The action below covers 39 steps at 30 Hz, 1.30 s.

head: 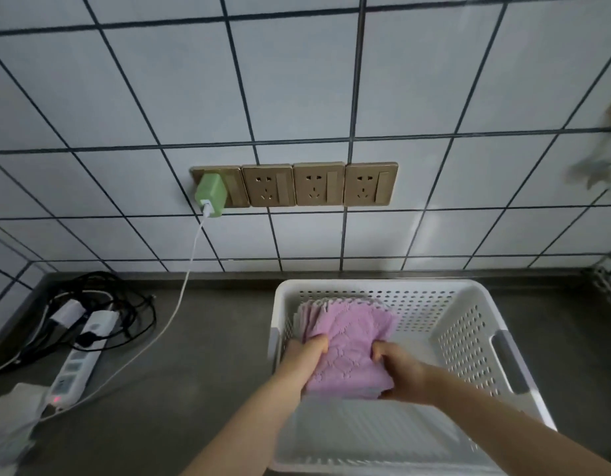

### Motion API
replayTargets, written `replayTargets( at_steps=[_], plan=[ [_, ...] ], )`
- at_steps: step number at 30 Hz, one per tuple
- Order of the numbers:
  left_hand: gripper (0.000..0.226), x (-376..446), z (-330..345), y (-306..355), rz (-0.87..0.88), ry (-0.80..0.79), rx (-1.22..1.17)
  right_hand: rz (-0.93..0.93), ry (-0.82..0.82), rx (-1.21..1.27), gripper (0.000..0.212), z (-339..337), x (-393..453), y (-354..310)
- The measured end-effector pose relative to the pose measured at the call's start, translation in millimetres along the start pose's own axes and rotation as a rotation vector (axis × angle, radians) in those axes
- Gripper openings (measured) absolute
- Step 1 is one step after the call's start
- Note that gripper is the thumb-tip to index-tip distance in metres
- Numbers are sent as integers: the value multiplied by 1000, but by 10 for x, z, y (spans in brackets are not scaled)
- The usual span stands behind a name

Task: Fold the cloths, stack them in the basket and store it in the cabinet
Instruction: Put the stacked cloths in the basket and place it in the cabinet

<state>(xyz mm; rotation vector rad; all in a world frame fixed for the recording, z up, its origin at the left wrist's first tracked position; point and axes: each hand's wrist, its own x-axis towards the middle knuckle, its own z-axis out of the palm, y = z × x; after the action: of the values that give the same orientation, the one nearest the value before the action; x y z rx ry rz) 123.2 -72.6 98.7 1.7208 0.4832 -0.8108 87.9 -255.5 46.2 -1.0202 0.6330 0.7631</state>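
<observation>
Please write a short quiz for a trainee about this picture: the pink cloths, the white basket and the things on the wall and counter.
1. True or false: both hands grip the stack of folded pink cloths above the white perforated basket.
2. Which wall socket holds the green charger?
A. the leftmost
B. the second from left
C. the rightmost
3. Fill in: the white power strip lies on the grey counter to the ____ of the basket.

Key:
1. True: the left hand and the right hand each grip one side of the stack.
2. A
3. left
</observation>
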Motion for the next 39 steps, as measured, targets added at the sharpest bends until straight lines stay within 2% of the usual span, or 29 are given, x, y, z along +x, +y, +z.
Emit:
replayTargets(
  at_steps=[3,5,7,8,10,12,15,18,21,25,27,30,35,38,39],
  plan=[
    [77,103,48,-158,179,75,299,39,83,-45,25,-85,269,141],
    [93,65,56,-287,473,190,609,68,142,-151,33,-127,389,198],
    [88,-31,55,-274,867,396,940,83,152,-217,46,-147,435,205],
    [83,-35,57,-269,996,412,1067,89,150,-235,52,-166,463,207],
    [74,-1,68,-249,1107,342,1290,88,146,-256,58,-156,464,185],
    [74,102,82,-234,1053,231,1402,75,125,-281,60,-127,434,174],
    [95,179,104,-130,879,122,1398,63,75,-361,64,-90,363,160],
    [98,189,124,-84,715,35,1460,61,0,-458,51,-113,327,130],
    [95,183,134,-119,665,21,1444,62,14,-575,63,-149,330,102],
    [101,268,159,-102,537,-8,1417,46,36,-601,60,-46,236,33],
    [105,328,201,-49,484,-36,1398,-31,148,-733,62,37,150,-109],
    [109,427,239,1,436,-94,1378,-230,402,-1067,54,72,-55,-392],
    [101,315,218,0,481,-90,1399,-414,583,-1065,42,-12,-842,-592],
    [80,162,70,4,623,-41,1345,-544,764,-1047,37,-126,-1242,-482],
    [71,102,11,1,690,-35,1245,-590,825,-1029,34,-173,-1329,-412]
  ],
)
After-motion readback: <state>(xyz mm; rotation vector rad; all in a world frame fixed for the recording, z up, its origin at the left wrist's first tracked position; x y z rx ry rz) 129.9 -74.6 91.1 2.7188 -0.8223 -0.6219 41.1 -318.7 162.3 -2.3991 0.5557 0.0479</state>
